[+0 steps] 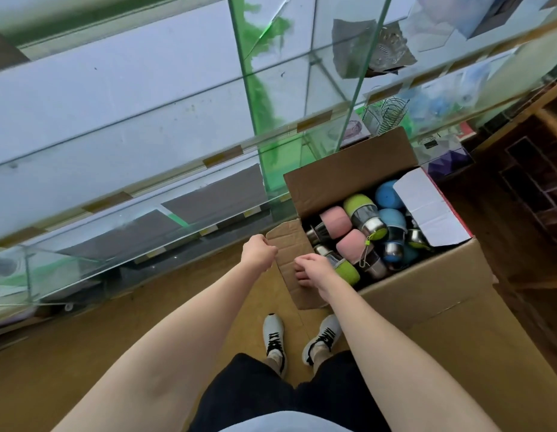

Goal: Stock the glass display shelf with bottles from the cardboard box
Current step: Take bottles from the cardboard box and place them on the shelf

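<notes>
Wire rack point(388, 115) and purple box point(448, 162) behind glass.

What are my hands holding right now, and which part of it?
Both hands hold the near flap of the cardboard box: the left hand grips its far corner edge, the right hand its inner edge beside the bottles. No bottle is held.

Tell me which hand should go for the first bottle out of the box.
Right. The right hand is already beside the green bottle at the near edge of the cardboard box. The left hand is farther out, on the outer side of the box flap, holding no bottle.
</notes>
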